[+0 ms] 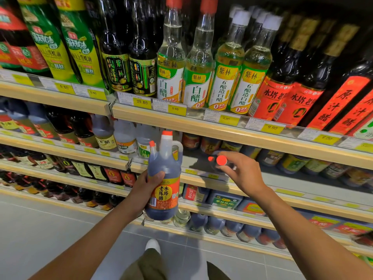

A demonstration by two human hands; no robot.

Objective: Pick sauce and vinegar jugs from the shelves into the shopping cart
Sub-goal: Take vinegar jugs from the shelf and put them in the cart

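Note:
My left hand (146,187) grips a dark vinegar jug (164,176) with an orange label and red cap, held upright in front of the shelves. My right hand (241,172) reaches to the second shelf, its fingers curled round the neck of another dark jug (219,161) with a red cap that lies tipped toward me on the shelf. The shopping cart is out of view.
Wooden-edged shelves (222,126) run across the view, packed with vinegar and sauce bottles. Tall white-vinegar bottles (199,63) stand above. Dark jugs (232,227) fill the bottom shelf. Grey tiled floor (50,229) and my shoe (152,246) lie below.

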